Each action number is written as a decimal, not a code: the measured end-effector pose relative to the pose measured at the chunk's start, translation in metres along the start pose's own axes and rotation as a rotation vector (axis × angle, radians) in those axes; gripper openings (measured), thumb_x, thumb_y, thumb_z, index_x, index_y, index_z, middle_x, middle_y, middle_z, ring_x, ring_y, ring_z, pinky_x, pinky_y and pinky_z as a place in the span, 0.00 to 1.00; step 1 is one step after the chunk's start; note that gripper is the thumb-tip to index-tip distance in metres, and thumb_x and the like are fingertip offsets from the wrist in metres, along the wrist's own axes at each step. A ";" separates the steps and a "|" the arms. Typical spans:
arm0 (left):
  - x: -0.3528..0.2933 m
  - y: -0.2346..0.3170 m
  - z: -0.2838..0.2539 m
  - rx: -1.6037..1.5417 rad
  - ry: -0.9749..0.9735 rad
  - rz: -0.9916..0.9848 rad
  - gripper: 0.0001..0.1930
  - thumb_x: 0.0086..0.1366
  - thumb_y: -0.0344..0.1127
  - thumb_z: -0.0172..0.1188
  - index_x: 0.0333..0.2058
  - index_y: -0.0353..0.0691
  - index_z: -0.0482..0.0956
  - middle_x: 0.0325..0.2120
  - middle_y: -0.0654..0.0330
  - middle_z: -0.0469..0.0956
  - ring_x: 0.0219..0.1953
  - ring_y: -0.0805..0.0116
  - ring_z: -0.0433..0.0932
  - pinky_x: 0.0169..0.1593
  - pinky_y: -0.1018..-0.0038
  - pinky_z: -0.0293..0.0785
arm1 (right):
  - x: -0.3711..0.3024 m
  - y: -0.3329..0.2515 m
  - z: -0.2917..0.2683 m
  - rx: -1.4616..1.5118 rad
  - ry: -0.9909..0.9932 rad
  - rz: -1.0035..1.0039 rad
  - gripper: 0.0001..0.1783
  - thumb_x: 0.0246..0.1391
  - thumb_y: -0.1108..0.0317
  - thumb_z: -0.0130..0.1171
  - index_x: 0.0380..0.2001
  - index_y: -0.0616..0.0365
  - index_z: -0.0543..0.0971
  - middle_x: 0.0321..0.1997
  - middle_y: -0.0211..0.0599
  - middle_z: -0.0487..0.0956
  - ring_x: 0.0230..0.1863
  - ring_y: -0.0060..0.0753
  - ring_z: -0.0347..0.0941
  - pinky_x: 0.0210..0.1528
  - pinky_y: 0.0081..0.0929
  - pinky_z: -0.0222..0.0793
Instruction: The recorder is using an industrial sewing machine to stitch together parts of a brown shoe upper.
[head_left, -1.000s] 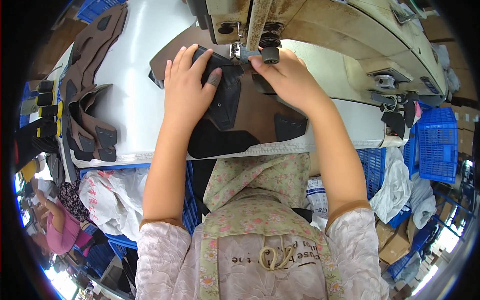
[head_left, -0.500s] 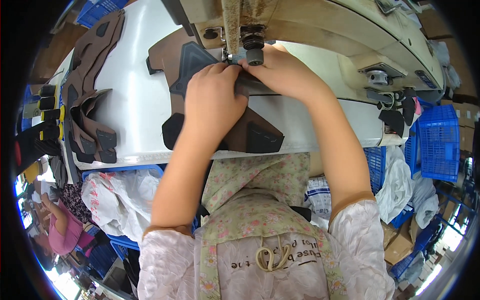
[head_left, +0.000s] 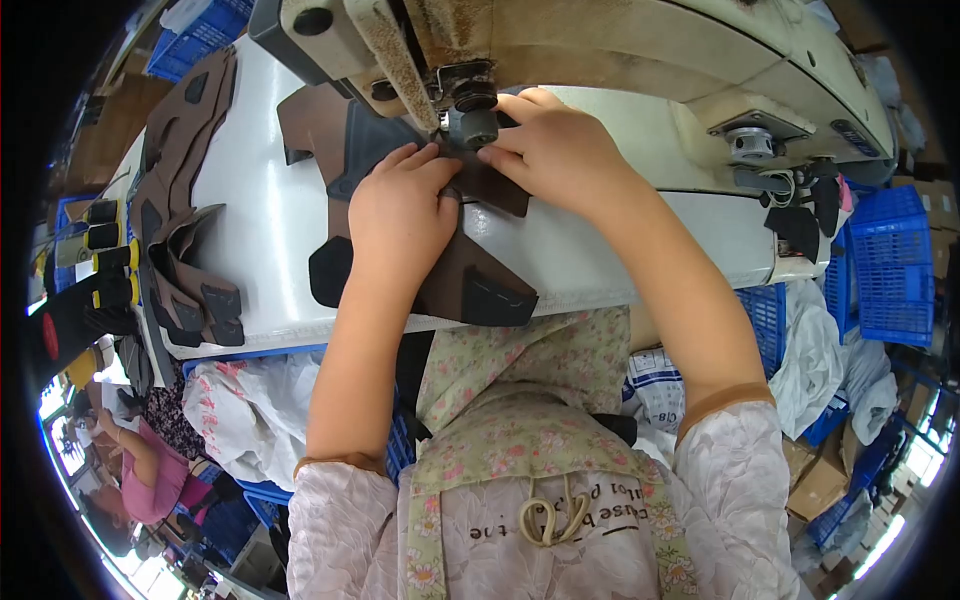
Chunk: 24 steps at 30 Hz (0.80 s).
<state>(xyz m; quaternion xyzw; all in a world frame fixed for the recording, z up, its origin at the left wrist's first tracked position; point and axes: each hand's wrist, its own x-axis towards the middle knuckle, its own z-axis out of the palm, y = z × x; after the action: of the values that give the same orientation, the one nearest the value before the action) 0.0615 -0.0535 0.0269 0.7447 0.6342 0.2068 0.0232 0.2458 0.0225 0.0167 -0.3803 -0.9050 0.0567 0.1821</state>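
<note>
A flat brown piece with dark grey and black patches, shaped like a shoe upper, lies under the sewing machine's head. My left hand rests on its middle, fingers stretched toward the needle area, palm down. Right of the presser foot, my right hand has its fingers extended and apart, with one fingertip at the edge of the brown piece by the round grey knob. The needle point itself is hidden behind the machine parts and fingers.
More brown pieces lie stacked and folded on the white table at the left. Thread spools stand beyond its left edge. Blue crates and white plastic bags flank me below. Another person in pink sits far left.
The brown piece has turned slightly under the machine, and one flap now shows right of the needle. My right hand has drawn a little away from the left, its fingers spreading.
</note>
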 end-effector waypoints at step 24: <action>-0.004 -0.008 -0.002 -0.098 -0.027 -0.032 0.19 0.48 0.26 0.53 0.39 0.45 0.84 0.47 0.55 0.79 0.54 0.57 0.75 0.55 0.65 0.73 | -0.005 -0.008 0.001 -0.014 0.001 0.017 0.14 0.52 0.54 0.60 0.42 0.38 0.84 0.49 0.26 0.76 0.50 0.31 0.71 0.45 0.31 0.73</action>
<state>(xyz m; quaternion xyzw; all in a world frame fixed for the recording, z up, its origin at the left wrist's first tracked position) 0.0531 -0.0565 0.0255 0.7351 0.6348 0.2269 0.0715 0.2438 0.0133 0.0162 -0.3891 -0.9021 0.0515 0.1792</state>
